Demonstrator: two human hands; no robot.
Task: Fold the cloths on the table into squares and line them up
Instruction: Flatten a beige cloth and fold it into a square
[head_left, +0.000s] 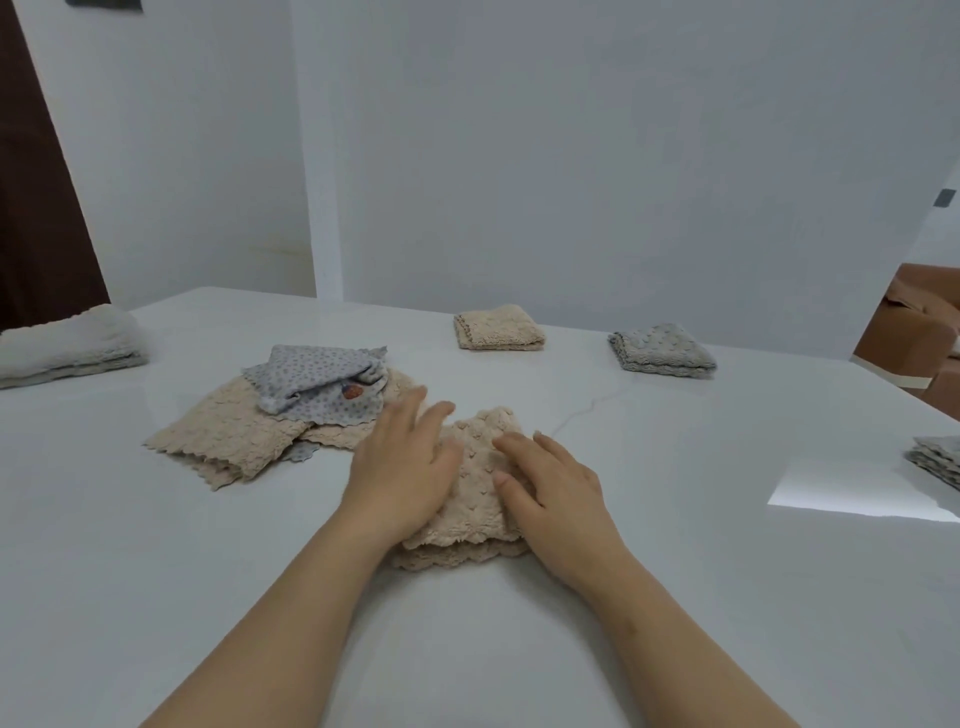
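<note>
Beige cloth, folded and lying near the front middle of the table, sits directly beneath both flat, open palms, left hand and right hand equally near, its longer side running away from the person.

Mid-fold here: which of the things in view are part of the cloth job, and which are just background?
Part of the job:
- beige cloth under left hand and right hand
- unfolded pile, dotted grey cloth on top
- folded beige square
- folded grey square
- grey stack at the right edge
- pale folded cloth far left

Just background:
- brown seat
- table
</note>
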